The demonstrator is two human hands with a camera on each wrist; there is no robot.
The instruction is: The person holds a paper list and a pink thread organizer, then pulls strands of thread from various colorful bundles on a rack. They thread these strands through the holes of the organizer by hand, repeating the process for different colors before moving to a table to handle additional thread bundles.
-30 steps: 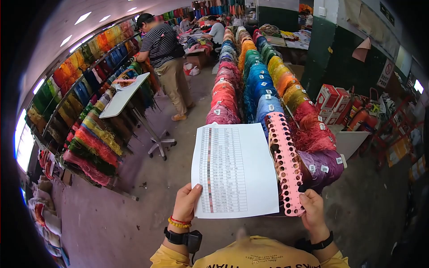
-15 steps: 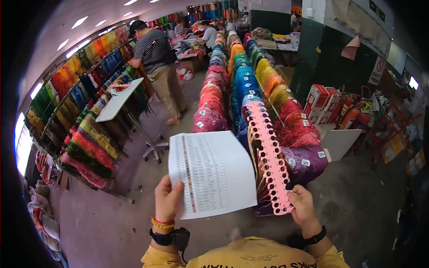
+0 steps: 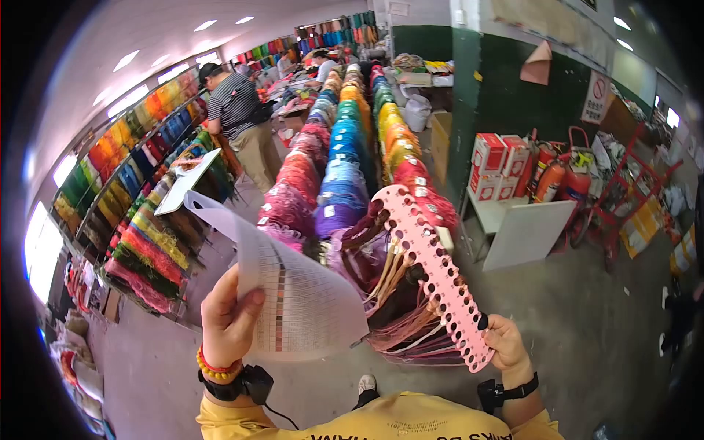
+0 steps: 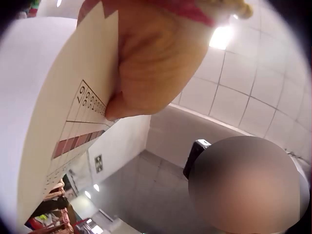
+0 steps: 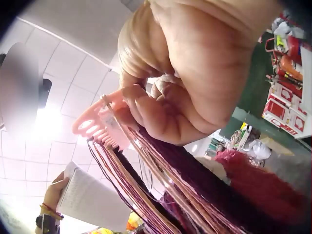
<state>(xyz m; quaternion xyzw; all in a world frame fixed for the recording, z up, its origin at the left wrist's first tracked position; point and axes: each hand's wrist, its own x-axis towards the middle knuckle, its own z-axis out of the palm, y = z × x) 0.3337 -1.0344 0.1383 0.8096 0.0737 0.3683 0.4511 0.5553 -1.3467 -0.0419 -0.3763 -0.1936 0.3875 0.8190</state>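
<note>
My left hand point(image 3: 229, 319) grips a white paper sheet point(image 3: 315, 312) by its left edge, thumb on the printed side. Rows of figures and a strip of colour swatches run down the sheet, which bows, its upper left corner curling over. In the left wrist view the thumb lies beside the printed rows point(image 4: 87, 102). My right hand point(image 3: 507, 343) pinches the lower end of a long pink thread card point(image 3: 433, 271) with round holes along both edges. Brown, pink, cream and dark purple threads point(image 3: 389, 293) hang from it; the right wrist view shows the strands point(image 5: 146, 195) trailing below the fingers.
Long rows of coloured yarn hanks point(image 3: 345, 176) with white tags stretch ahead. Hank racks point(image 3: 139, 176) and a small tilted table point(image 3: 187, 183) stand left, near a person in a striped shirt point(image 3: 235, 106). At right are red-and-white boxes point(image 3: 499, 165), fire extinguishers point(image 3: 550, 180) and a red trolley point(image 3: 623, 191).
The view has swung right, and the hank rows now sit further left. The left hand and sheet have moved left, the sheet bending more. The pink card has tilted, its hanging threads now showing.
</note>
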